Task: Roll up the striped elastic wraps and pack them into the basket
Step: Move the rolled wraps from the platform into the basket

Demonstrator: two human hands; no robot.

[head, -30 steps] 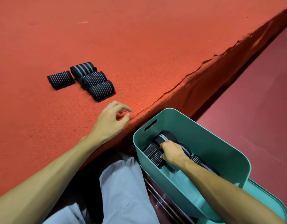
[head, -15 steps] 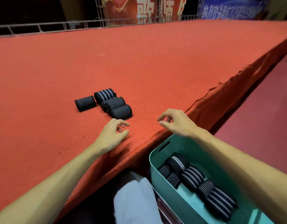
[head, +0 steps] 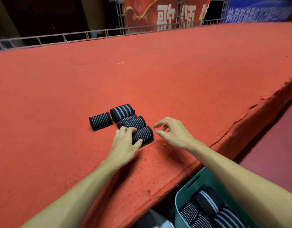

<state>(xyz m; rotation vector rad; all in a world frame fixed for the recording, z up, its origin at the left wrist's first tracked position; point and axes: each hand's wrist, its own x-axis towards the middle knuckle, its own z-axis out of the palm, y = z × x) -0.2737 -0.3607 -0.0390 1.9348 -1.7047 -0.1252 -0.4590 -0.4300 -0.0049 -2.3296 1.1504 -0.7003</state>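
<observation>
The nearest roll lies on the red carpet, not far from its near edge. It is a fat little tube of stretchy black cloth with thin white lines round it. A flat bit of its tail peeks out underneath.

The left hand has hold of it. The fingers bend over the top of its left end and the thumb presses its near side. The right hand hangs just beside the roll's right end and does not touch it. Its fingers are loosely bent and hold nothing.

The rolling looks done for this one, so I think this is the picking-up step. Next the roll has to go up, over the near edge and down into the basket. The cloth looks springy, so it needs a snug squeeze or it may come undone.

Behind it, farther from the near edge, the next roll touches it. Behind that is the wide-striped roll, with broader grey bands. The lone roll lies a little apart to the left.

The basket is smooth green plastic with a slot for a handle. It sits below the near edge, off to the right. The packed rolls lie close together inside, and the right arm hides part of them.

The carpet looks rough and fuzzy. Along its far edge runs a metal rail, with a red banner behind it.
</observation>
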